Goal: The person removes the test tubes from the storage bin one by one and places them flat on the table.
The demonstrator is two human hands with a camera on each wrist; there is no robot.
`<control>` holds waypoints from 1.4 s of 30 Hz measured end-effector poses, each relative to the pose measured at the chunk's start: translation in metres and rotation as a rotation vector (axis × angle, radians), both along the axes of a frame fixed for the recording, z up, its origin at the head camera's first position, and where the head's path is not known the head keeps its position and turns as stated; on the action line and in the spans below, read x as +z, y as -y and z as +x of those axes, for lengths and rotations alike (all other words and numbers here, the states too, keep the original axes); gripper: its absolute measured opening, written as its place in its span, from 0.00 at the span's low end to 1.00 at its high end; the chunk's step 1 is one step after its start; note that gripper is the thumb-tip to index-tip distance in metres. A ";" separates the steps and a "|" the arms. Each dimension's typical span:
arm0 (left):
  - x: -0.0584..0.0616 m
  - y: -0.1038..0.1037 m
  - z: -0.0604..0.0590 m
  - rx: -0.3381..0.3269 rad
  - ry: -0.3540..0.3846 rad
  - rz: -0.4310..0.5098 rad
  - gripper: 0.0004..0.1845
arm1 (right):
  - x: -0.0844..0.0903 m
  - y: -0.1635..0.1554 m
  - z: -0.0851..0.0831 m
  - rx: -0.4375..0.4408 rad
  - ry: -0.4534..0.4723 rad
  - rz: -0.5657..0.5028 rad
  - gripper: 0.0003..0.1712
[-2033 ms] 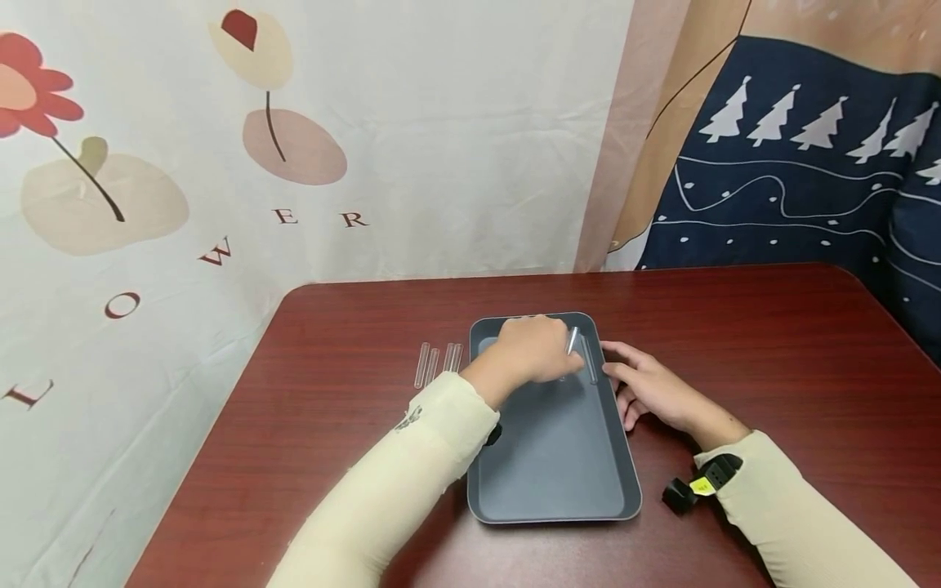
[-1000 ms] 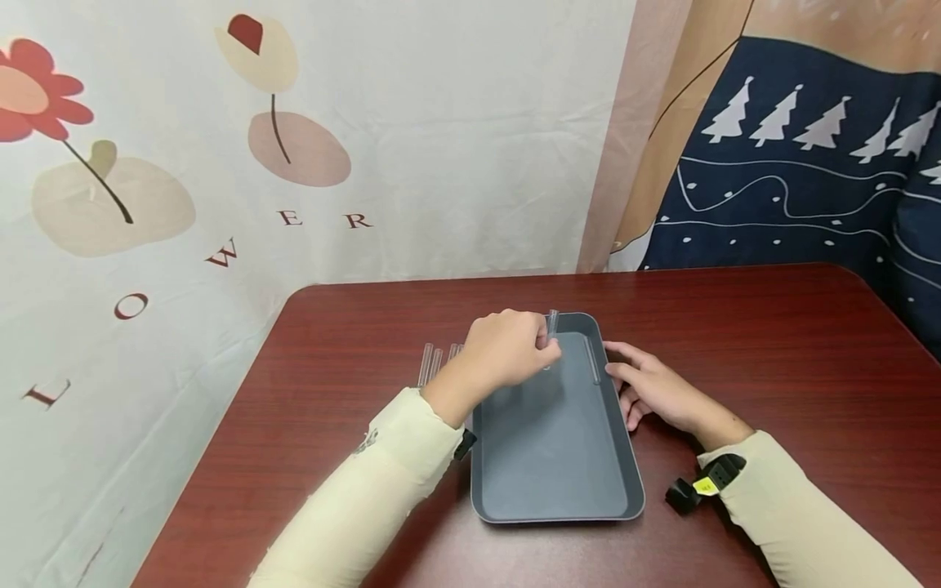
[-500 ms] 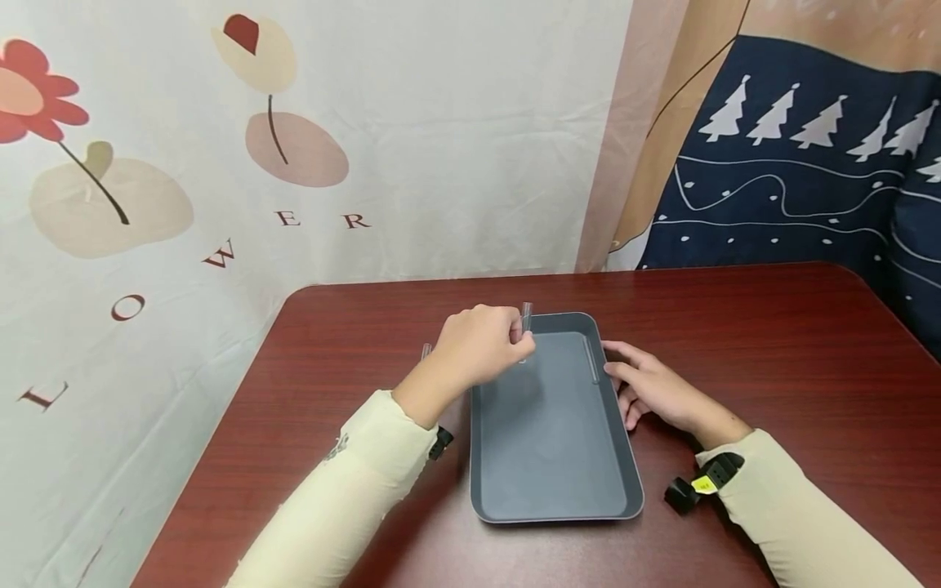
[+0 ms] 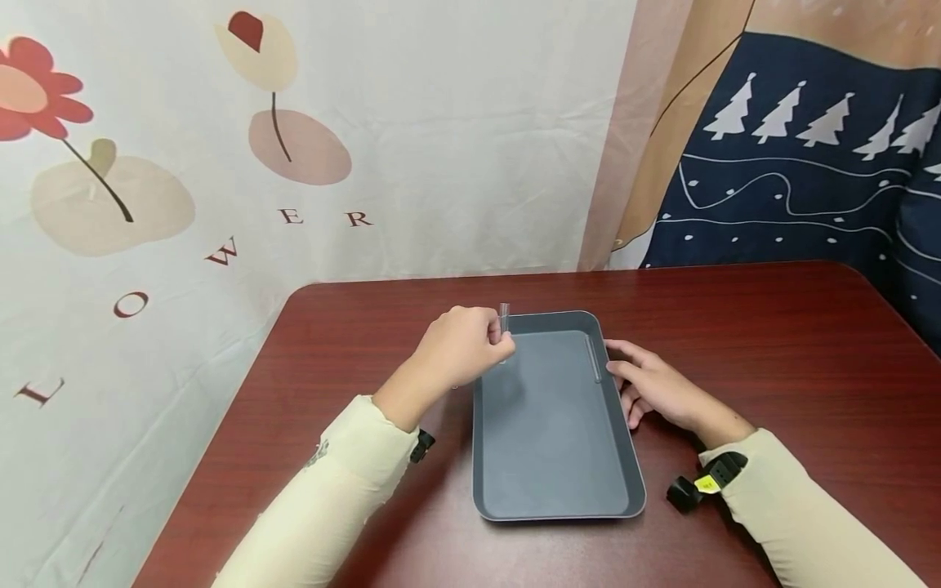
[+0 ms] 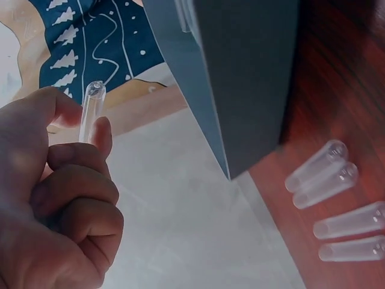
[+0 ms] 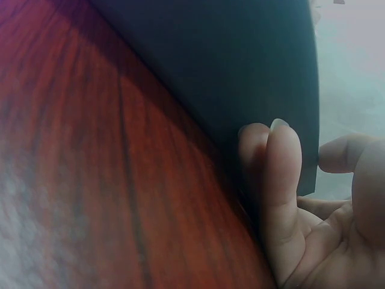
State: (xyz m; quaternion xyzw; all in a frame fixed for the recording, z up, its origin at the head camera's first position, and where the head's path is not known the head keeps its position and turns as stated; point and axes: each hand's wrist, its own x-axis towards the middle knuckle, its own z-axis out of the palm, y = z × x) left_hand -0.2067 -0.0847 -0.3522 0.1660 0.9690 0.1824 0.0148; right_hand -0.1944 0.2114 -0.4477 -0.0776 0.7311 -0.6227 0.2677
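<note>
My left hand point(image 4: 463, 347) pinches a small clear glass test tube point(image 4: 504, 317) between thumb and fingers, upright over the far left corner of a grey tray point(image 4: 559, 457). The left wrist view shows the tube's rounded end point(image 5: 95, 90) above the fingertips. Another test tube point(image 4: 592, 359) lies inside the tray along its right wall. Several more test tubes point(image 5: 325, 180) lie on the table left of the tray, mostly hidden behind my left hand in the head view. At the tray's right side rests my right hand point(image 4: 654, 388), fingertips against the outer wall point(image 6: 240, 72) and thumb at the rim.
The tray stands on a reddish-brown wooden table point(image 4: 772, 351). Behind the table hangs a pale printed cloth point(image 4: 456, 147), with a dark blue tree-patterned cloth point(image 4: 794, 196) at the right. A black wrist camera point(image 4: 685, 494) sits by the right cuff.
My left hand has carried the pinched test tube leftwards from the tray's right side to its far left corner. The right hand has stayed at the tray's side.
</note>
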 end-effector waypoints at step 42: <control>-0.026 0.078 -0.002 0.128 0.088 -0.107 0.17 | 0.001 0.000 0.001 0.001 -0.002 -0.003 0.34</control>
